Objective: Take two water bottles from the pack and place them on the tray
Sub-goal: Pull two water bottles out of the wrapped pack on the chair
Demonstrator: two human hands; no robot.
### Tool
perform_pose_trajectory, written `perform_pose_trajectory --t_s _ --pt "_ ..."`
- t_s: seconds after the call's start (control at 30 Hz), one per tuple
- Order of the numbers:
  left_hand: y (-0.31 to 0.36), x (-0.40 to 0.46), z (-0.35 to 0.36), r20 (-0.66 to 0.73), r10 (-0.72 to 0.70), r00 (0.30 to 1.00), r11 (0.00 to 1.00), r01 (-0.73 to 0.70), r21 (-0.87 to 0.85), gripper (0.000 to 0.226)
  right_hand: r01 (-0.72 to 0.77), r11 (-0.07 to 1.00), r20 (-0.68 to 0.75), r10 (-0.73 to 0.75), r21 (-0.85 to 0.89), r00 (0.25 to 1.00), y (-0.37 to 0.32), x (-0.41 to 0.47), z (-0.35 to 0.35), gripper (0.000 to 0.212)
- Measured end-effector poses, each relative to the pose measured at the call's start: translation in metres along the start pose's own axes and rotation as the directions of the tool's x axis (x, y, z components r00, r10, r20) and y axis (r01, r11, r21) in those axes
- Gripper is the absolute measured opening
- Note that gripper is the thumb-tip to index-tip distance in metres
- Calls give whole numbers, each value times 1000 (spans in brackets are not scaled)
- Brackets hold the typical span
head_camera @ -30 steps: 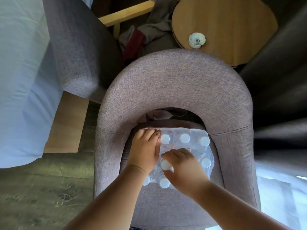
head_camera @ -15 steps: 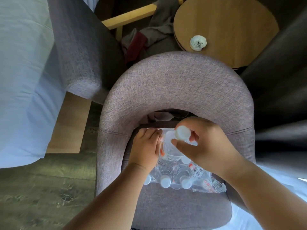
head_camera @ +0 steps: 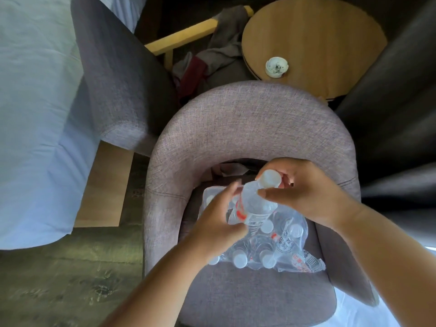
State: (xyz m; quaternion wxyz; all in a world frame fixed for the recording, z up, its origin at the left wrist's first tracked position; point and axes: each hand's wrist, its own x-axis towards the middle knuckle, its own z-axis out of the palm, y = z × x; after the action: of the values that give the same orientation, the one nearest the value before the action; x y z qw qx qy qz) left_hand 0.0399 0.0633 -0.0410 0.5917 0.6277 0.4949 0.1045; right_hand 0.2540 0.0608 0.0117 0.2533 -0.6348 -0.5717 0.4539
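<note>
A shrink-wrapped pack of water bottles (head_camera: 266, 246) with white caps lies on the seat of a grey fabric chair (head_camera: 250, 128). One clear bottle (head_camera: 253, 204) with a white cap and red-marked label is raised above the pack. My right hand (head_camera: 304, 192) grips it at the neck, just under the cap. My left hand (head_camera: 217, 223) is wrapped around its lower body from the left. No tray shows in this view.
A round wooden side table (head_camera: 325, 36) with a small white ashtray (head_camera: 276, 67) stands behind the chair. A second grey chair (head_camera: 118, 86) and a white bed sheet (head_camera: 35, 114) are at the left. Clothes (head_camera: 212, 55) lie heaped at the back.
My right hand pulled one bottle up out of the pack. My left hand left the pack's top and took hold of the bottle's body. The plastic wrap is torn open and rumpled.
</note>
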Motion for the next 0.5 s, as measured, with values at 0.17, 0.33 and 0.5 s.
perform_pose_trajectory --t_s 0.17,0.33,0.5 --pt "11 1 13 -88 93 992 995 -95 -20 60 -39 993 -35 43 107 998 7 4 -2 15" --pt "4 3 12 -88 72 994 997 -75 -31 53 -5 986 -41 13 169 999 0 -2 3 15" --pt "2 -1 -4 52 -58 997 990 64 -124 61 66 941 -93 -37 333 995 -22 -2 -2 23"
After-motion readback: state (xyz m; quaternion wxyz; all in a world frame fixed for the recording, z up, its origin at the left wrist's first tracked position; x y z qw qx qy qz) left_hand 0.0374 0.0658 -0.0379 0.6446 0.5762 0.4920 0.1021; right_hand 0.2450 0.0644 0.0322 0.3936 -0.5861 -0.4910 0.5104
